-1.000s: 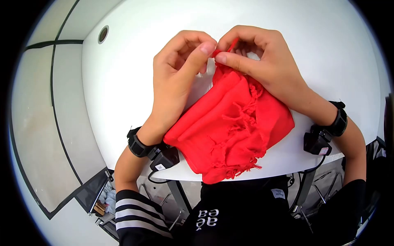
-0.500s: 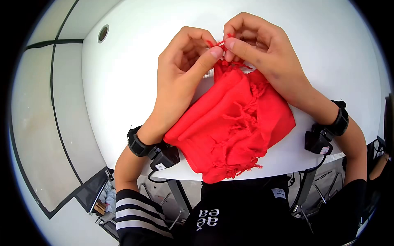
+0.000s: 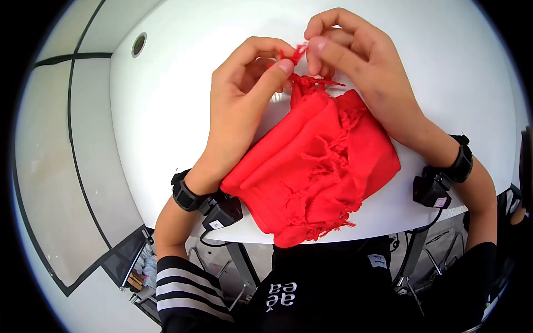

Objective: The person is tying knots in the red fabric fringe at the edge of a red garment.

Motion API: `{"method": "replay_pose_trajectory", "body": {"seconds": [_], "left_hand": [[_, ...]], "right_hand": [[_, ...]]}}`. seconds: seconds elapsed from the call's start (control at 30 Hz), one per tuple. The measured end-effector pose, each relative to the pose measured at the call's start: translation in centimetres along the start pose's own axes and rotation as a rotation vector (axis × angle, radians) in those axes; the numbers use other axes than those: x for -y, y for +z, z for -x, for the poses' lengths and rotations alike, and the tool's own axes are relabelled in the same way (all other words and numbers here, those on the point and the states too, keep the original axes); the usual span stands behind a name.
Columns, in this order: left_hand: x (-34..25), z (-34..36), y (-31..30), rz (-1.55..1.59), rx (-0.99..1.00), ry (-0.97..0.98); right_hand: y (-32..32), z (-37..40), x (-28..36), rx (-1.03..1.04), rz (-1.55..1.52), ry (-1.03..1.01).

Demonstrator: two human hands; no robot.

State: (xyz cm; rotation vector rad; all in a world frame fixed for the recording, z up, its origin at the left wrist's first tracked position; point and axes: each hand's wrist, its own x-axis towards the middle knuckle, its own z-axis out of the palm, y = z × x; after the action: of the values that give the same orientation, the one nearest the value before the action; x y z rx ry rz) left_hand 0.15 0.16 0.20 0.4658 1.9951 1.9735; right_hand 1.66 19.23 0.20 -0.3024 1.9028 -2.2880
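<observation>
A bright red fringed scarf (image 3: 311,150) lies bunched up on the white table, its near edge hanging over the front. My left hand (image 3: 247,83) pinches some of its fringe at the far end between thumb and fingertips. From that pinch a short twisted red strand (image 3: 300,52) rises toward my right hand (image 3: 358,61). The right thumb and index finger close at the strand's tip, their other fingers curled below. Knotted tassels (image 3: 333,155) run across the middle of the scarf, and more hang at its near edge.
The white table (image 3: 166,111) has a round cable hole (image 3: 139,45) at the far left. Black straps with small boxes (image 3: 222,215) sit on both wrists, with cables running below the table edge. Grey panels (image 3: 44,166) stand at left.
My right hand has moved up and slightly right, away from the left hand, drawing the strand upward. My left hand has shifted slightly left, still pinching the fringe. The scarf's body stays put.
</observation>
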Motion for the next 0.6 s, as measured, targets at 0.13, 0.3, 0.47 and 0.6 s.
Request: {"method": "replay_pose_trajectory", "body": {"seconds": [0.13,0.3,0.47,0.6], "left_hand": [[0.4,-0.1,-0.2,-0.008,-0.029,0.044],[0.2,-0.1,0.0,0.012,-0.004,0.047],[0.2,0.0,-0.1,0.021,0.013,0.051],[0.0,-0.1,-0.1,0.153,0.005,-0.006]], "right_hand": [[0.4,0.2,-0.3,-0.042,0.067,-0.045],[-0.1,-0.1,-0.9,0.036,0.206,-0.091],[0.0,-0.3,-1.6,-0.012,0.102,-0.138],[-0.1,-0.1,-0.7,0.038,0.051,0.010]]}}
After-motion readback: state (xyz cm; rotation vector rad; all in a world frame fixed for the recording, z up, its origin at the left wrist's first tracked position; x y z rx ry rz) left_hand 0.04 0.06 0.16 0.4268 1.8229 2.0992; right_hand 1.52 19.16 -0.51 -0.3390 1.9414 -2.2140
